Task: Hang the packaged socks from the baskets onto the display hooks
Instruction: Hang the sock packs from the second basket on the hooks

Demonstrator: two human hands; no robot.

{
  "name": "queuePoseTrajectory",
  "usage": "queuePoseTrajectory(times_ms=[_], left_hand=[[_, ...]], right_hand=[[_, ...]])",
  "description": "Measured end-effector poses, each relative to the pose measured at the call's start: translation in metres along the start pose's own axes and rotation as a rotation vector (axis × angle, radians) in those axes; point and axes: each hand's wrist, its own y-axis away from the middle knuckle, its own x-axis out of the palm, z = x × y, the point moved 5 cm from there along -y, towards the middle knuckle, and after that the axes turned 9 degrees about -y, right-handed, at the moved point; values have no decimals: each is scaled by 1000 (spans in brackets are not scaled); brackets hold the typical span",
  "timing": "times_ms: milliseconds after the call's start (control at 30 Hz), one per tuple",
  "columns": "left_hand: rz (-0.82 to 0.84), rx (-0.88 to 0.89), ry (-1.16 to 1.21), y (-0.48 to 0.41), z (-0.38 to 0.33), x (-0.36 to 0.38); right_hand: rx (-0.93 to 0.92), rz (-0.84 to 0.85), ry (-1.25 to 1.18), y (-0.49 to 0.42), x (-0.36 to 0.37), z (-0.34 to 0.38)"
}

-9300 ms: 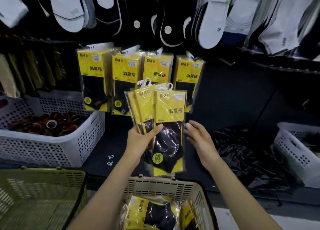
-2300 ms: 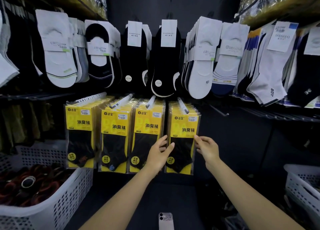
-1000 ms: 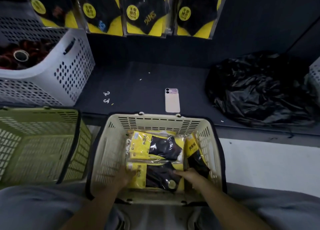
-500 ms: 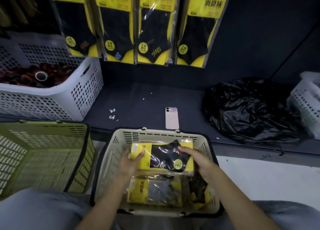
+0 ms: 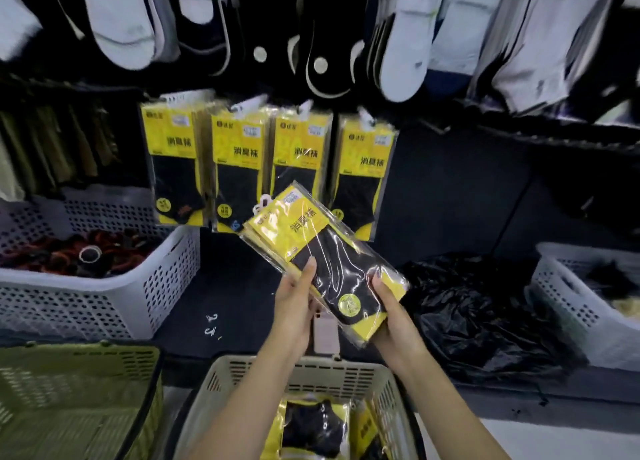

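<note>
Together, left hand (image 5: 294,309) and right hand (image 5: 393,317) hold a tilted stack of sock packs (image 5: 322,251) above the beige basket (image 5: 349,373).
Left thumb lies across the front; right hand cups the lower corner. More packs (image 5: 311,428) lie in the basket; four hanging rows (image 5: 239,161) show behind.

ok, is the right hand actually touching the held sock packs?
Touching. The head view shows the right hand gripping the lower end of the sock packs, with its thumb pressed on the clear front.
</note>
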Motion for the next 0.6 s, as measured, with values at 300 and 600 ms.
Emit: queuePoseTrajectory(times_ms=[300,600], left_hand=[[44,269,-403,-14,-66,29],[183,321,-525,-25,-73,81]], right_hand=[[-351,6,367,-11,16,102],[-488,2,297,-25,23,152]])
